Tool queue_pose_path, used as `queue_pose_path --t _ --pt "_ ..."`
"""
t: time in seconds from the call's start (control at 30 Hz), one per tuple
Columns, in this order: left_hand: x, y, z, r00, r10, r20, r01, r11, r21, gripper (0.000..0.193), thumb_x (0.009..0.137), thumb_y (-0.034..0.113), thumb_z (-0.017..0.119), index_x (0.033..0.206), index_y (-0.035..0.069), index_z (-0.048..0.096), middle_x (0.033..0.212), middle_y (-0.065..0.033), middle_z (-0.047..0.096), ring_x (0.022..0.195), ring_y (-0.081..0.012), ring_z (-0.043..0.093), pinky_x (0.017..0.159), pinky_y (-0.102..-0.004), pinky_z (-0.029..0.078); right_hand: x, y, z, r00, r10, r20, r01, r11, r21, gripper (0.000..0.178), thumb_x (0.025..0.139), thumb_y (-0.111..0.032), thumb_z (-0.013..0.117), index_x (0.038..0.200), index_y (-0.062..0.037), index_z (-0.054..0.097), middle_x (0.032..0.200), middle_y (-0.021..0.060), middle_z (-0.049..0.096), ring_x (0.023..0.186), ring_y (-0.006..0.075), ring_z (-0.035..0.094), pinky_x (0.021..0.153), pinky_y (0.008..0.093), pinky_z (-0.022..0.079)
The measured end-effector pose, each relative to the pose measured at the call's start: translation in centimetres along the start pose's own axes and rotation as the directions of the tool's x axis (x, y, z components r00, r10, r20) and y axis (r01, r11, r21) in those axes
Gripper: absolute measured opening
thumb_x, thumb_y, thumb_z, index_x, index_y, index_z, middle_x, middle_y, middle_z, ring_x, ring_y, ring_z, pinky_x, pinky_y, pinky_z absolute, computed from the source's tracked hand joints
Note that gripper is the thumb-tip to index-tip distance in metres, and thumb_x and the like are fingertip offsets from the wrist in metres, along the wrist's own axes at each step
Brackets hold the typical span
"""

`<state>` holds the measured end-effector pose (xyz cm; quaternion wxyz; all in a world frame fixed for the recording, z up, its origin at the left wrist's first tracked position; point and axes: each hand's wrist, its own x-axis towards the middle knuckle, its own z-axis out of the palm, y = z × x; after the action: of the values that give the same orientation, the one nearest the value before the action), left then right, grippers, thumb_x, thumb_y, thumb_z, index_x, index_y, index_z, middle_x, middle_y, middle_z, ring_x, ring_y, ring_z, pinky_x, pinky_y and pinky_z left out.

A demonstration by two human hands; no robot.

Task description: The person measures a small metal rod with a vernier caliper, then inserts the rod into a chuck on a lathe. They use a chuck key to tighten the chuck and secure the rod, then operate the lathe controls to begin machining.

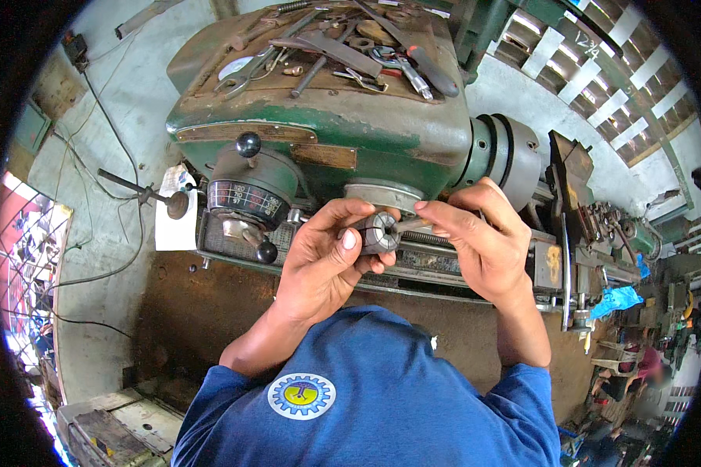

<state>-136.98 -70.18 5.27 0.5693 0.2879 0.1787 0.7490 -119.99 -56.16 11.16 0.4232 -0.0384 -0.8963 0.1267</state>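
Observation:
My left hand (313,253) is closed round a dark grey slotted collet (379,233), a short steel cylinder with a hole in its face. In a pinch between the thumb and fingers of my right hand (487,245) is a thin metal rod (411,225). The rod's tip meets the collet's centre hole; how deep it sits I cannot tell. Both hands are held in front of my chest, close to the green lathe headstock (397,132). Behind the collet is a round metal flange (382,193) on the headstock.
The lathe chuck (514,159) stands at the right of the headstock. A speed dial (245,191) with black ball-ended levers sticks out at the left. Spanners and an adjustable wrench (414,76) crowd the headstock's top. A blue cloth (615,301) hangs at the right. Another person (639,370) is far right.

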Motion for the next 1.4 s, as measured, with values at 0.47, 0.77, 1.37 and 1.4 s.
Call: queue_pose_path --t 0.47,0.77,1.37,1.4 --pt "0.6 0.6 0.6 0.966 0.253 0.060 -0.230 0.724 0.651 0.032 0.088 0.006 0.074 0.115 -0.004 0.060 0.118 -0.0186 0.066 0.110 -0.0223 0.064 0.089 -0.0330 0.054 0.8 -1.4 -2.5 0.944 -0.139 0.300 0.235 0.920 -0.312 0.030 0.072 -0.015 0.071 0.101 -0.0081 0.071 0.075 0.0025 0.045 0.063 0.0183 0.049 0.048 0.0318 0.043" --pt "1.3 1.2 0.6 0.902 0.351 0.252 -0.399 0.452 0.798 0.029 0.083 0.008 0.078 0.107 -0.002 0.066 0.115 -0.0191 0.068 0.109 -0.0264 0.067 0.092 -0.0352 0.053 0.5 -1.2 -0.7 0.978 0.043 0.205 -0.032 0.998 -0.056 0.025 0.075 -0.003 0.074 0.099 -0.0021 0.067 0.073 0.0090 0.051 0.063 0.0279 0.057 0.054 0.0392 0.046" --pt "3.9 2.2 0.0 0.994 0.039 -0.099 0.001 0.926 0.377 0.039 0.098 0.024 0.065 0.125 -0.002 0.053 0.119 -0.0167 0.065 0.082 -0.0158 0.066 0.067 -0.0256 0.053 -1.1 0.0 -0.7 0.829 0.560 0.000 -0.472 0.699 0.538 0.045 0.083 -0.010 0.080 0.123 0.0010 0.062 0.094 0.0050 0.062 0.079 0.0090 0.057 0.068 0.0227 0.048" --pt "4.0 2.0 0.0 0.993 0.067 -0.100 -0.018 0.905 0.425 0.039 0.097 0.023 0.065 0.125 -0.002 0.053 0.119 -0.0165 0.066 0.081 -0.0156 0.066 0.066 -0.0255 0.053 -1.3 0.1 -0.5 0.801 0.598 -0.010 -0.472 0.642 0.604 0.045 0.085 -0.012 0.078 0.124 0.0023 0.060 0.094 0.0042 0.061 0.079 0.0088 0.055 0.067 0.0221 0.047"
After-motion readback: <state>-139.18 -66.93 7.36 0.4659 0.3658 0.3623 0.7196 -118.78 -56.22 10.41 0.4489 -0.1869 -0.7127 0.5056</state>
